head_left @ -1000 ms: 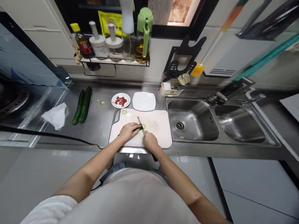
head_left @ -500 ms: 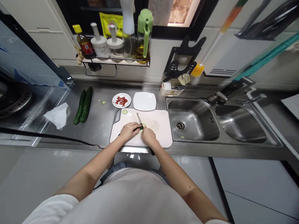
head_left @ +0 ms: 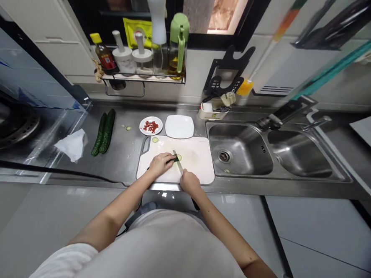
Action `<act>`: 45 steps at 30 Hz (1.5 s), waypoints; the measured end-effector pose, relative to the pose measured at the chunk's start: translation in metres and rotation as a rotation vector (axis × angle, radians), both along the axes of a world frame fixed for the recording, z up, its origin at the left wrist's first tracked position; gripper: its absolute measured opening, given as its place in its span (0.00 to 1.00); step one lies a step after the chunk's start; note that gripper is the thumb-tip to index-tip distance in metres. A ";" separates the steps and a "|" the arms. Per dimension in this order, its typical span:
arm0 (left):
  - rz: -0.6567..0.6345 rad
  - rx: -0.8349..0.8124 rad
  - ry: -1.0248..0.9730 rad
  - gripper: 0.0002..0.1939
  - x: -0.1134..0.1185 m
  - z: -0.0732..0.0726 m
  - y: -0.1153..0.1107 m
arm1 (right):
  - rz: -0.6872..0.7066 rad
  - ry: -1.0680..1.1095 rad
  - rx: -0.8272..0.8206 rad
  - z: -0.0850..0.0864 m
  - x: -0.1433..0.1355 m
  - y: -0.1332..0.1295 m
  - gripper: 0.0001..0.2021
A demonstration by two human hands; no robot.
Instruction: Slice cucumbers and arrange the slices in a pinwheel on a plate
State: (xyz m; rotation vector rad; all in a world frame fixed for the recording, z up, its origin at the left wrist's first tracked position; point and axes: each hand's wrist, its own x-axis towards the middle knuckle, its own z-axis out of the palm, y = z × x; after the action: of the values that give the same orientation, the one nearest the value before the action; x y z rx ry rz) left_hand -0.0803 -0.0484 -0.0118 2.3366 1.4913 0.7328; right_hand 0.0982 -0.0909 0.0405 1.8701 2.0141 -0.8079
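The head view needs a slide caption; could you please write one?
The left hand steadies a cucumber piece on a cutting board while the right hand holds a knife.

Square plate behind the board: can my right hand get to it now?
Probably yes: only the flat board seems to lie between your right hand and the square plate, nothing tall. But that hand holds the knife, so it may need freeing first.

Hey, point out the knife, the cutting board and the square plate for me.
Knife point(head_left: 179, 165), head view: on the blade.
Cutting board point(head_left: 198, 158), head view: on its bare surface.
Square plate point(head_left: 179, 126), head view: on its bare middle.
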 end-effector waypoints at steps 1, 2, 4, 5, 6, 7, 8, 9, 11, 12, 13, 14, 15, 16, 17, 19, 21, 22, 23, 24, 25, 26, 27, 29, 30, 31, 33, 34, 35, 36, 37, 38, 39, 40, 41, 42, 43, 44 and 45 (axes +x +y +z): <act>0.000 0.000 0.001 0.13 0.000 0.000 0.000 | -0.001 0.005 0.006 0.000 -0.001 0.002 0.14; 0.000 0.001 0.002 0.13 0.000 -0.001 0.000 | -0.002 0.010 0.012 0.000 -0.002 0.004 0.14; 0.003 0.004 0.005 0.13 0.000 -0.002 0.000 | -0.003 0.023 0.025 0.000 -0.005 0.009 0.14; 0.003 0.006 0.007 0.13 0.000 -0.002 0.000 | -0.004 0.031 0.032 0.000 -0.007 0.013 0.14; 0.003 0.007 0.008 0.13 0.000 -0.003 0.000 | -0.004 0.039 0.038 0.001 -0.009 0.016 0.15; 0.002 0.008 0.010 0.13 0.000 -0.003 0.000 | -0.004 0.046 0.041 0.002 -0.011 0.020 0.15; 0.001 0.008 0.011 0.13 0.000 -0.003 0.001 | -0.003 0.054 0.044 0.003 -0.013 0.023 0.15; 0.000 0.008 0.011 0.13 0.001 -0.003 0.001 | -0.003 0.061 0.047 0.004 -0.015 0.027 0.16; 0.002 0.008 0.011 0.13 0.001 -0.003 0.001 | -0.004 0.075 0.057 0.006 -0.019 0.033 0.17; 0.002 0.009 0.010 0.13 0.000 -0.003 0.001 | -0.006 0.082 0.064 0.007 -0.021 0.036 0.17; 0.000 0.008 0.009 0.13 0.000 -0.003 0.001 | -0.008 0.088 0.068 0.007 -0.022 0.038 0.18; -0.001 0.007 0.009 0.13 0.000 -0.003 0.001 | -0.011 0.094 0.070 0.008 -0.023 0.040 0.18; -0.002 0.006 0.009 0.14 0.000 -0.003 0.001 | -0.014 0.098 0.069 0.008 -0.024 0.042 0.19; -0.002 0.004 0.010 0.14 0.000 -0.004 0.001 | -0.016 0.102 0.068 0.008 -0.025 0.043 0.19; -0.001 0.002 0.011 0.14 0.000 -0.004 0.002 | -0.019 0.104 0.068 0.008 -0.025 0.044 0.20; 0.004 0.002 0.014 0.14 -0.001 -0.005 0.002 | -0.020 0.107 0.071 0.008 -0.026 0.044 0.19; 0.007 0.005 0.015 0.14 0.000 -0.006 0.002 | -0.020 0.098 0.067 0.008 -0.026 0.043 0.19; 0.006 0.007 0.014 0.14 0.000 -0.006 0.001 | -0.018 0.092 0.061 0.008 -0.025 0.042 0.19; 0.006 0.009 0.012 0.13 0.000 -0.005 0.001 | -0.016 0.085 0.055 0.009 -0.025 0.040 0.19; 0.005 0.011 0.010 0.13 0.000 -0.004 0.001 | -0.014 0.080 0.048 0.009 -0.023 0.038 0.19; 0.006 0.013 0.009 0.13 0.000 -0.004 0.001 | -0.012 0.075 0.042 0.009 -0.022 0.034 0.18; 0.006 0.014 0.009 0.14 0.000 -0.003 0.000 | -0.009 0.070 0.038 0.009 -0.019 0.031 0.18; 0.008 0.013 0.009 0.14 0.000 -0.002 0.000 | -0.006 0.065 0.034 0.008 -0.017 0.026 0.17; 0.009 0.009 0.011 0.14 0.000 -0.002 0.000 | -0.003 0.048 0.031 0.007 -0.011 0.017 0.16; 0.007 0.007 0.012 0.14 0.000 -0.002 0.000 | -0.001 0.041 0.030 0.006 -0.008 0.012 0.15; 0.005 0.006 0.012 0.14 0.000 -0.002 0.000 | 0.000 0.035 0.030 0.005 -0.005 0.008 0.15; 0.003 0.005 0.008 0.13 0.000 -0.002 0.000 | 0.004 0.024 0.021 0.004 0.001 -0.001 0.14; 0.004 0.005 0.007 0.13 0.000 -0.002 0.000 | 0.005 0.020 0.014 0.004 0.003 -0.004 0.14; 0.005 0.005 0.005 0.13 0.000 -0.002 0.000 | 0.006 0.016 0.009 0.004 0.004 -0.007 0.14; 0.007 0.004 0.005 0.13 0.000 -0.002 0.001 | 0.007 0.014 0.007 0.004 0.006 -0.009 0.14; 0.008 0.003 0.004 0.13 0.000 -0.003 0.001 | 0.007 0.013 0.006 0.004 0.007 -0.011 0.14; 0.009 0.002 0.003 0.13 0.000 -0.003 0.001 | 0.005 0.011 0.003 0.005 0.007 -0.012 0.14; 0.011 0.002 0.003 0.13 0.000 -0.003 0.001 | 0.004 0.010 0.000 0.005 0.008 -0.014 0.13; 0.012 0.002 0.002 0.13 0.000 -0.003 0.001 | 0.003 0.008 -0.004 0.006 0.009 -0.016 0.13; 0.013 0.002 0.003 0.13 0.000 -0.004 0.001 | 0.004 0.006 -0.010 0.007 0.010 -0.017 0.13; 0.012 0.002 0.004 0.13 0.000 -0.004 0.001 | 0.007 0.005 -0.014 0.008 0.011 -0.019 0.13; 0.011 0.001 0.005 0.14 0.000 -0.004 0.001 | 0.011 0.006 -0.015 0.009 0.012 -0.021 0.13; 0.009 -0.001 0.006 0.14 0.000 -0.004 0.001 | 0.017 0.009 -0.012 0.011 0.014 -0.023 0.13; 0.008 -0.002 0.008 0.14 0.000 -0.004 0.001 | 0.024 0.011 -0.012 0.012 0.016 -0.025 0.13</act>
State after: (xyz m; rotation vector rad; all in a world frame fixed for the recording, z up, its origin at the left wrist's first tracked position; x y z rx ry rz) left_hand -0.0807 -0.0476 -0.0158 2.3363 1.5048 0.7246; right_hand 0.1138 -0.1161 0.0529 1.8356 2.0289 -0.8237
